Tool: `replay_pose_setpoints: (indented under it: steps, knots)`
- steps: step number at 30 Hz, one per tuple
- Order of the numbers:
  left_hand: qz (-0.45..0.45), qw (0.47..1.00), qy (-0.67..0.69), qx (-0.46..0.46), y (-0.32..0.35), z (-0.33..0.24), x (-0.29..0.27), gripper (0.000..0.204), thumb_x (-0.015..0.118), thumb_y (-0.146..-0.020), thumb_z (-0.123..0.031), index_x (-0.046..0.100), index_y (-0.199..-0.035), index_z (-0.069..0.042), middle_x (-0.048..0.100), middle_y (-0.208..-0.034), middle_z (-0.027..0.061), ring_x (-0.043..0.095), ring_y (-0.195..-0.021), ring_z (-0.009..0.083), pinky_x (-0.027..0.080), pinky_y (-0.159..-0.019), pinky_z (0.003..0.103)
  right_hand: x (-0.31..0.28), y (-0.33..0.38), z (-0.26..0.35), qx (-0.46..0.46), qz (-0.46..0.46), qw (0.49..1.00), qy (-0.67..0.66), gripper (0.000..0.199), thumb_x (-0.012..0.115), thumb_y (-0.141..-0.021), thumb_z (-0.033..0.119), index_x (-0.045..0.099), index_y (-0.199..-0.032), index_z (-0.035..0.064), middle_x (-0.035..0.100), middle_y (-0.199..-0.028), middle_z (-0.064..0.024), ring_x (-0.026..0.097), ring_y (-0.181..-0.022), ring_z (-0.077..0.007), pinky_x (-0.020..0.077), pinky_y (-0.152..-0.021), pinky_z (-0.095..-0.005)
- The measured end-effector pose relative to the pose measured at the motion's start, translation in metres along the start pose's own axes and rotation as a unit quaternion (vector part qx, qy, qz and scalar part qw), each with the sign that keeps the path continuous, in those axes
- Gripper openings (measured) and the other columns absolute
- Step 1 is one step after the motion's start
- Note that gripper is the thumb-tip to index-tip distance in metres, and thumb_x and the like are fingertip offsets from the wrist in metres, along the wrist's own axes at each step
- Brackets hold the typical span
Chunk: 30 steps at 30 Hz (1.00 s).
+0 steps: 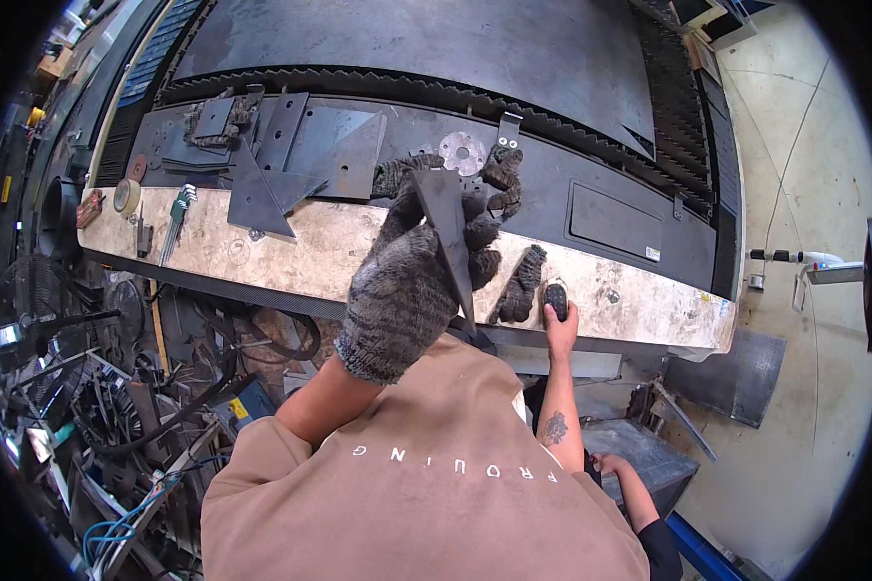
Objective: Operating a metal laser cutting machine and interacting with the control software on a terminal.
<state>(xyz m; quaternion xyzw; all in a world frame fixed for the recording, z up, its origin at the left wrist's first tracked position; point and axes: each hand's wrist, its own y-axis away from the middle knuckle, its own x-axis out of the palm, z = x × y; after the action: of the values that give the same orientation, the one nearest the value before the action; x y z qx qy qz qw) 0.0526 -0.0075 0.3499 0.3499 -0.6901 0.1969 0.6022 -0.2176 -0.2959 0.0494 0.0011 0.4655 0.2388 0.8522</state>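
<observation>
My left hand [402, 290], in a grey-black knit glove, is raised over the bench front and closed round a dark metal plate [444, 228]. The plate is seen nearly edge-on and tapers to a point toward me. My right hand [562, 327] is bare and closed on a small black oval object [555, 298] at the bench edge; its exact kind does not show. Between my hands a crumpled knit glove [522, 284] lies on the worn pale ledge [639, 300]. Another knit glove [504, 169] rests beyond the plate, beside a round metal disc with holes [462, 153].
Several cut metal plates [334, 145] lie at the left; a triangular one [262, 198] overhangs the ledge. Hex keys [177, 221] and a tape roll [126, 197] lie left of them. Behind runs a toothed rail [358, 82]. A co-worker's hand [607, 465] shows lower right; scrap metal [97, 387] fills lower left.
</observation>
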Motion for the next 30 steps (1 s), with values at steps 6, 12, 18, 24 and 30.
replay_pose_setpoints:
  steps: [6,12,18,24,30]
  knots:
    - [-0.011,0.996,-0.077,-0.042,-0.001,-0.003,0.016,0.054,0.049,-0.102,-0.03,0.039,-0.146,0.0,0.051,-0.143,0.0217,0.058,-0.12,0.0322,0.049,-0.101,0.045,0.001,0.002,0.0,-0.017,-0.018,1.0,0.001,0.067,0.08,-0.081,0.034,0.054,-0.133,-0.0002,0.059,-0.122,-0.0229,0.059,-0.114,-0.0372,0.0455,-0.1,-0.0426]
    - [-0.045,0.991,0.022,-0.122,0.005,-0.004,-0.001,0.05,0.047,-0.102,-0.036,0.048,-0.14,-0.004,0.063,-0.1,0.011,0.052,-0.067,0.0208,0.045,-0.061,0.033,0.003,0.002,-0.001,-0.017,-0.019,1.0,-0.002,0.067,0.08,-0.081,0.034,0.054,-0.133,0.0002,0.059,-0.122,-0.023,0.059,-0.114,-0.0372,0.0455,-0.1,-0.0425]
    - [-0.021,0.994,-0.101,-0.045,0.01,-0.001,-0.004,0.051,0.046,-0.1,-0.034,0.051,-0.138,0.0,0.063,-0.078,0.0098,0.057,-0.063,0.0191,0.045,-0.056,0.031,0.002,0.001,0.0,-0.013,-0.019,0.999,-0.028,0.066,0.08,-0.081,0.034,0.055,-0.133,0.0006,0.059,-0.122,-0.0228,0.059,-0.114,-0.0371,0.0451,-0.1,-0.0424]
    - [-0.034,0.984,-0.17,-0.032,0.011,-0.003,-0.004,0.049,0.05,-0.099,-0.033,0.053,-0.134,0.002,0.065,-0.081,0.0111,0.062,-0.067,0.0193,0.047,-0.055,0.029,0.0,0.003,0.007,-0.006,-0.012,1.0,0.002,0.065,0.078,-0.084,0.032,0.054,-0.133,-0.0008,0.059,-0.128,-0.0209,0.059,-0.117,-0.0331,0.0437,-0.102,-0.0399]
    - [-0.174,0.871,-0.459,-0.032,-0.033,-0.001,-0.092,0.042,0.059,-0.097,-0.028,0.058,-0.126,0.002,0.07,-0.084,0.0112,0.068,-0.067,0.0189,0.057,-0.06,0.031,-0.002,0.004,0.004,-0.008,-0.008,1.0,-0.009,0.064,0.078,-0.083,0.032,0.054,-0.132,-0.0005,0.06,-0.125,-0.0214,0.059,-0.116,-0.034,0.0443,-0.101,-0.0409]
